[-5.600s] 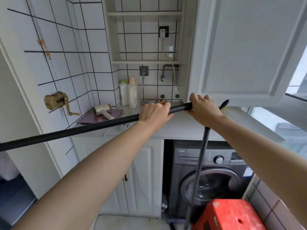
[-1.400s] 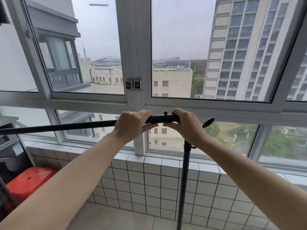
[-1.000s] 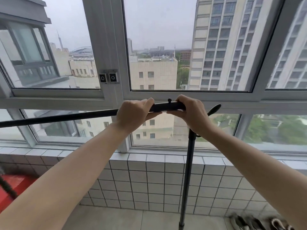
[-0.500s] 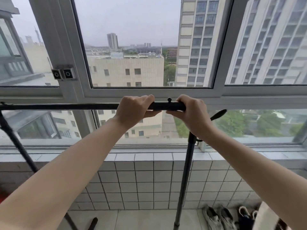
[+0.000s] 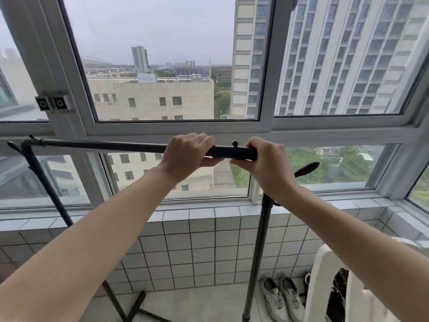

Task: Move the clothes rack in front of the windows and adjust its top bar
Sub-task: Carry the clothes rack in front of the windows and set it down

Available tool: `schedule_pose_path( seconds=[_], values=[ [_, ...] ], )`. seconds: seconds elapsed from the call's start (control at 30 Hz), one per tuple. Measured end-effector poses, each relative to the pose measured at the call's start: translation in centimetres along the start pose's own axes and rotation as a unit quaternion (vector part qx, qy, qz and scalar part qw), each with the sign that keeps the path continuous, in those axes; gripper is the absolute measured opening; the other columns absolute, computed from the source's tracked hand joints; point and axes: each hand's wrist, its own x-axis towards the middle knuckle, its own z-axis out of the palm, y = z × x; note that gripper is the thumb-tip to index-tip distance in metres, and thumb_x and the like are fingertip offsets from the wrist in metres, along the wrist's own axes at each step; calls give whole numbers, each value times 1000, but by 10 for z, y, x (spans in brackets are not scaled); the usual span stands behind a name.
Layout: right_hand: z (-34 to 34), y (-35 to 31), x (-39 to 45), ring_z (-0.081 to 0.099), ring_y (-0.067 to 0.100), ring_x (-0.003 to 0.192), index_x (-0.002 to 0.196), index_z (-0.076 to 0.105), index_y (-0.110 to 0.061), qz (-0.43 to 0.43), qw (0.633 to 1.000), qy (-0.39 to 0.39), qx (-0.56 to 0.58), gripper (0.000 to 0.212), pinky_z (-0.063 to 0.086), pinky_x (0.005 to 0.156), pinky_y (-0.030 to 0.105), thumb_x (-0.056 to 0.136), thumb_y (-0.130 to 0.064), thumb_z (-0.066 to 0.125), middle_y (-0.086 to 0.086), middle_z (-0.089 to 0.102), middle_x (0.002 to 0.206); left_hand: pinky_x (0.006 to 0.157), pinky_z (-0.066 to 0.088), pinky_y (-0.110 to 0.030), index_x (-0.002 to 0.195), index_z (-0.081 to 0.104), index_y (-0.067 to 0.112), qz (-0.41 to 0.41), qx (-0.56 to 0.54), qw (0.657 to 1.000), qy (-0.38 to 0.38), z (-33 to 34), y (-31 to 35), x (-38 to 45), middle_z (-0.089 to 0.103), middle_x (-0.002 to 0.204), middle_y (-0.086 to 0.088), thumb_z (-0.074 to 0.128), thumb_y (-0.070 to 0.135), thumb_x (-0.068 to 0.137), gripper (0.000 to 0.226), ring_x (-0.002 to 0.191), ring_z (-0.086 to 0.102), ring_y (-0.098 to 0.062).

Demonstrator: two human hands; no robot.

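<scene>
The top bar (image 5: pixel 104 145) I grip looks like matt black metal; wall tiles (image 5: pixel 202 254) glossy white ceramic; window frames (image 5: pixel 264 126) smooth.

We grip the black top bar (image 5: pixel 111 145) of the clothes rack (image 5: pixel 257 256) with both hands, the left hand (image 5: pixel 185 154) just beside the right hand (image 5: pixel 267 163), a small knob (image 5: pixel 235 143) between them; the rack stands before the windows (image 5: pixel 176 66), near the tiled sill (image 5: pixel 204 212). A pair of sneakers (image 5: pixel 281 298) lies on the floor beside the rack's right upright.
</scene>
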Motion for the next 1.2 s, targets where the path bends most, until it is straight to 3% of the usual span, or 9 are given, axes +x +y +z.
schedule_pose_path(
  seconds=[0.17,0.27,0.37,0.5,0.63,0.77,0.97,1.2],
  values=[
    [-5,-30,-19,62,20,67,84,65,-13,24,1000,5,-7,29,51,61,35,72,-35,80,2,69,73,44,46,-30,72,56,8,-21,-28,999,-17,-26,3,-15,58,59,-3,60,41,87,36,50,54,-20],
    [-2,-51,-29,62,22,71,86,64,-13,36,999,4,-29,27,52,64,37,75,-33,77,2,69,74,59,48,-36,78,58,8,-50,-51,996,-44,-43,5,-27,62,67,-5,64,38,85,32,60,57,-24],
    [-4,-61,-37,58,26,87,95,62,-11,45,997,-1,-57,25,49,76,40,81,-29,72,5,67,87,72,49,-40,89,58,10,-76,-76,991,-78,-55,5,-36,64,79,-4,54,42,88,32,74,58,-25],
    [-7,-72,-50,47,32,105,120,52,-11,101,983,14,-153,45,43,89,42,85,-38,65,12,58,115,73,45,-37,93,54,16,-97,-82,985,-121,-64,-6,-49,63,83,-1,34,51,92,40,76,58,-24],
    [3,-86,-61,43,38,114,132,36,-9,181,977,27,-107,63,35,101,46,87,-46,59,18,47,123,72,43,-38,97,53,18,-105,-71,981,-146,-67,-6,-49,64,85,-1,33,52,92,41,79,58,-25],
    [5,-87,-53,40,37,117,130,40,-10,215,976,-6,-38,56,33,104,47,89,-44,58,18,45,124,73,41,-37,95,52,17,-129,-65,978,-153,-62,-4,-50,61,83,-2,38,50,93,36,80,56,-26],
    [6,-68,-35,46,35,108,117,52,-9,193,981,-6,13,42,37,101,48,90,-40,58,16,50,114,79,43,-39,97,53,17,-162,-54,972,-162,-47,-8,-44,62,87,-2,38,50,92,36,87,57,-26],
    [24,-25,3,51,35,106,115,55,-6,164,985,-16,53,41,40,100,49,90,-39,58,17,54,112,80,43,-38,98,54,18,-190,-31,968,-162,-14,-18,-30,62,86,-1,36,52,92,39,84,56,-24]
  ],
)
